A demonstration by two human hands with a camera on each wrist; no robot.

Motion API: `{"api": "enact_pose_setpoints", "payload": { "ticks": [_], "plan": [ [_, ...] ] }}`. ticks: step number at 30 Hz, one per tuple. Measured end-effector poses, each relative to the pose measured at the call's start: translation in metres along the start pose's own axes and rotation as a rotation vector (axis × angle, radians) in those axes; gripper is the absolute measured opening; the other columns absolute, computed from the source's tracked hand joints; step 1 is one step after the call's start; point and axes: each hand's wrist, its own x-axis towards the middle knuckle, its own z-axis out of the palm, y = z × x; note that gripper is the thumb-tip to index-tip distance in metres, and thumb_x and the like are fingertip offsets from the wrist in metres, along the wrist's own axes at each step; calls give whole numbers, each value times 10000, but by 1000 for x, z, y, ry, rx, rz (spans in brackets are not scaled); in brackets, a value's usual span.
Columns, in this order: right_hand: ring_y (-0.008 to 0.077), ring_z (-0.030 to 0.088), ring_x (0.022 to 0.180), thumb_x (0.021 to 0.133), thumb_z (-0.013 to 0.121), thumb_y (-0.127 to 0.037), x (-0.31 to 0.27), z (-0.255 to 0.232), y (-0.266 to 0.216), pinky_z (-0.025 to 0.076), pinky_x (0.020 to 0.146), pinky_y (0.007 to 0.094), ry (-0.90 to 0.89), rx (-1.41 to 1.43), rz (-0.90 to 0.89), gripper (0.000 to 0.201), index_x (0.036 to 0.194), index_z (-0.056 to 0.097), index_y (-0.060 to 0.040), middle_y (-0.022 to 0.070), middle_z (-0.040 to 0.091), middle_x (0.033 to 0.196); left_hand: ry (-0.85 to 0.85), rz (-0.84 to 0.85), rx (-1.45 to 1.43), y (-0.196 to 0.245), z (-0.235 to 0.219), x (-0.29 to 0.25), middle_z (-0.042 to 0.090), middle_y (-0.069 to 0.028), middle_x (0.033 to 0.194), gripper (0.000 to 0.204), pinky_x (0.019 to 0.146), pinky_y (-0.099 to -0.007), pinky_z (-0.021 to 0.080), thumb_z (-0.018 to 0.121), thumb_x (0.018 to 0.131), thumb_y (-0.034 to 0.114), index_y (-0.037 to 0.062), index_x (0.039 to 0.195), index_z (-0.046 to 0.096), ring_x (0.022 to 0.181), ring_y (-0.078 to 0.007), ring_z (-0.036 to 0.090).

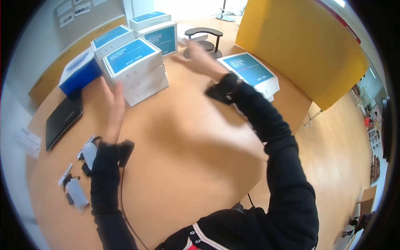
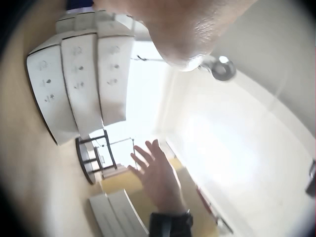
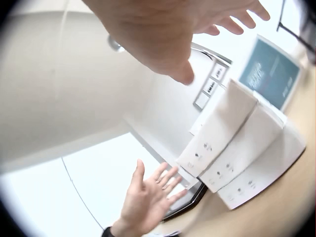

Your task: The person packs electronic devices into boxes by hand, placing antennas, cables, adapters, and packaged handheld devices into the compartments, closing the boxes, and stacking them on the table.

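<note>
Both hands hang in the air with fingers spread, grasping nothing. The left hand (image 1: pixel 113 109) sits left of centre in the head view, just beside the stack of white cardboard boxes with blue printed lids (image 1: pixel 137 71) in the upper left. The right hand (image 1: pixel 199 60) hovers at upper centre, near the black two-tier stand (image 1: pixel 203 41). Lifting the stack well likely means flat palms on opposite sides, pressing evenly so no box slides.

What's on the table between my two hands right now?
Mostly bare tabletop. In the head view the left hand and the right hand are both raised and open, with only the corner of the stack of white boxes reaching partway into the gap.
</note>
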Motion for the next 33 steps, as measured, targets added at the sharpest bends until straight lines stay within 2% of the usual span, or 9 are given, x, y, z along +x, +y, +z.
{"api": "enact_pose_setpoints", "payload": {
  "ticks": [2,3,9,15,17,19,22,28,33],
  "plan": [
    [357,553,1076,802,635,-441,-17,-64,17,438,921,373,-60,-195,54,682,1240,468,55,268,573,1125,-101,471,170,29,3,-35,234,-212,1447,778,1081,-355,213,477,926,418,-57,1414,101,1321,-279,278],
    [348,574,1046,805,617,-459,-21,-91,34,457,892,383,-26,-372,267,677,1227,482,52,269,582,1109,-109,464,166,41,8,-51,234,-212,1447,778,1081,-355,213,477,926,418,-57,1414,101,1321,-279,278],
    [286,624,816,796,528,-621,-103,-151,224,461,744,332,-235,-324,678,702,959,660,49,202,659,900,-716,-198,-290,21,82,-90,335,-156,1398,662,918,-357,440,467,943,374,-18,1407,205,1199,-285,442],
    [226,592,699,827,559,-518,-129,-150,129,452,654,333,-297,-264,601,589,921,624,60,160,643,777,-678,-476,-333,43,180,-104,439,-154,1301,659,951,-388,413,536,885,466,-27,1295,382,1142,-269,480],
    [223,572,664,833,570,-459,-144,-134,119,444,633,348,-172,-82,368,518,907,611,52,168,610,718,-809,-595,-598,52,185,-111,536,-147,1189,558,920,-405,426,568,877,417,-30,1198,475,1114,-241,506],
    [293,619,747,817,594,-415,-151,-130,82,458,665,389,-169,-183,352,455,910,605,30,220,613,779,-650,-596,-708,30,189,-118,587,-131,1105,462,909,-389,429,593,864,310,-50,1142,513,1073,-220,532],
    [227,619,766,825,648,-305,-164,-116,53,499,661,312,-108,75,332,550,1246,491,12,168,612,944,-575,-681,-766,18,150,-126,574,-136,1125,406,906,-366,435,589,845,205,-63,1139,507,1041,-212,551],
    [217,559,847,786,699,-171,-207,-57,-56,483,693,313,-201,352,62,645,1320,369,-22,157,481,1107,-364,-822,-859,42,-5,-190,577,-178,1136,423,915,-398,468,586,823,138,-116,1149,493,1052,-258,576],
    [425,505,1032,657,806,-234,-245,-43,-114,476,851,427,-560,209,-226,885,1359,302,-42,273,225,1360,-385,-1000,-651,60,-84,-234,603,-174,1050,418,704,-379,556,542,885,260,-67,1142,497,918,-248,625]
  ]
}}
